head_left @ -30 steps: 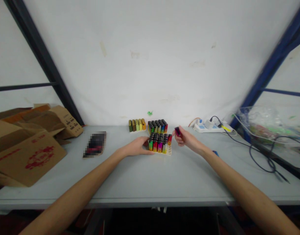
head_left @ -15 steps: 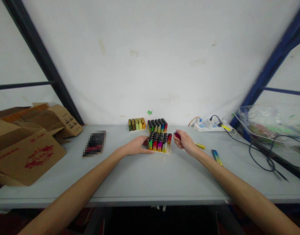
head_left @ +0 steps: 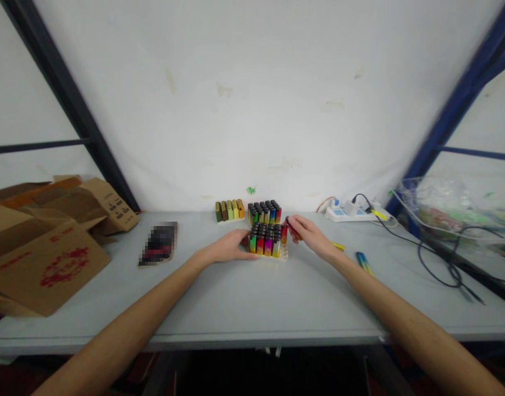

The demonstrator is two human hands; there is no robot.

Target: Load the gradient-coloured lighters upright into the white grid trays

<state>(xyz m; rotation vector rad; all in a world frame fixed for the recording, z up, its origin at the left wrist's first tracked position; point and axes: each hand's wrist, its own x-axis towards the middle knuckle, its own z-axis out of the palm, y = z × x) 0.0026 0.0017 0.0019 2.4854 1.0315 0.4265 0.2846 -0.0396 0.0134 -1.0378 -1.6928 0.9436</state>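
Near the middle of the table, rows of upright lighters (head_left: 267,246) with black tops and bright bodies stand in a white tray (head_left: 284,255). Some slots show along the tray's right side, with one red-orange lighter (head_left: 284,233) standing toward the back there. My left hand (head_left: 227,246) grips the tray's left side, the thumb along the front and the other fingers partly hidden behind the lighters. Pinched in my right hand (head_left: 310,234) is a dark-topped lighter (head_left: 288,220), tilted, just above and right of the tray; the fingers cover most of its body.
Behind stand another block of lighters (head_left: 264,212) and a yellow-green set (head_left: 229,210). Loose lighters, one yellow (head_left: 338,246) and one blue-yellow (head_left: 364,263), lie right. A power strip (head_left: 338,215), black cable (head_left: 452,272), cardboard box (head_left: 50,264) and blurred dark item (head_left: 159,243) flank them.
My right hand has moved a little left toward the tray with the lighter, which has turned in the fingers. My left hand has stayed at the tray.
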